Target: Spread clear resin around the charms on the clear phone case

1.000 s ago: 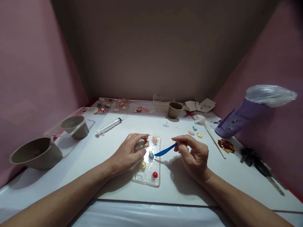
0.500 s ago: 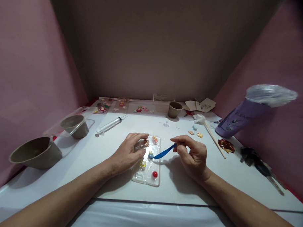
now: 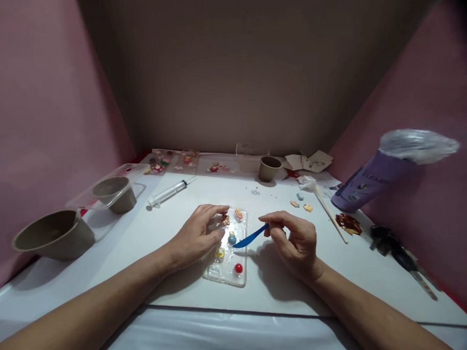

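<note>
A clear phone case (image 3: 225,275) lies on the white board, coated with something glossy. On it are a red ball (image 3: 239,268), a yellow charm (image 3: 220,252), a blue charm (image 3: 232,238), a brown charm (image 3: 226,220) and a pink-orange charm (image 3: 238,213). My left hand (image 3: 199,235) rests over the case's left edge, fingers apart and holding nothing. Pinched in my right hand (image 3: 296,241) is a blue plastic knife (image 3: 251,237), its tip at the case just below the blue charm.
Two grey-brown cups (image 3: 75,244) stand at the left, with a syringe (image 3: 167,194) nearby. Another cup (image 3: 269,169) is at the back. To the right are small charms (image 3: 307,207), a wooden stick (image 3: 332,216), a purple container (image 3: 366,183) and dark tools (image 3: 405,256).
My right hand has shifted slightly left, and the knife tip has moved a little down and left, from the blue charm to just below it. My left hand has stayed in place.
</note>
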The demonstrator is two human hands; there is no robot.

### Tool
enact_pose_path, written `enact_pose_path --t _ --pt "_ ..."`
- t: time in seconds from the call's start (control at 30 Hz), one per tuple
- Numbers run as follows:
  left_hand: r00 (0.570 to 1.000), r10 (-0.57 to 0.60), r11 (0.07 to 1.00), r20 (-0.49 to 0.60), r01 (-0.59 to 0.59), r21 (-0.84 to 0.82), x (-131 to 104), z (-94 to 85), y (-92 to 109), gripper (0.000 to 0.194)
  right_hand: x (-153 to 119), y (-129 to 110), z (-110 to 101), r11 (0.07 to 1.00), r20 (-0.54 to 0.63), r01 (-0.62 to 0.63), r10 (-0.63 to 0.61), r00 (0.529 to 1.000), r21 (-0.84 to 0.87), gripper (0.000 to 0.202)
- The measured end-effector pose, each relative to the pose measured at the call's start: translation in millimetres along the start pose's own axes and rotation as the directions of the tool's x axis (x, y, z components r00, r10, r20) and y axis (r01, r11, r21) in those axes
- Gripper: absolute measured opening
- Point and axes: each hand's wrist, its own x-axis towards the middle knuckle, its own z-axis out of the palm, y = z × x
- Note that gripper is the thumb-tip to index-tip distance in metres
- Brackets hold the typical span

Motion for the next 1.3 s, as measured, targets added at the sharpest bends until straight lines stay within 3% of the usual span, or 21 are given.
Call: enact_pose_path --t 0.27,1.3 --pt "1.0 -0.014 1.0 0.026 0.013 0.026 0.1 -0.8 4.1 0.046 0.3 -0.6 0.8 0.999 -0.045 -0.02 0.018 0.999 -0.038 0.023" --pt "0.997 0.069 0.991 0.04 -0.073 0.115 -0.2 0.4 -2.8 0.049 -3.9 2.2 1.5 0.999 -0.028 -0.03 0.03 0.999 -0.011 0.023"
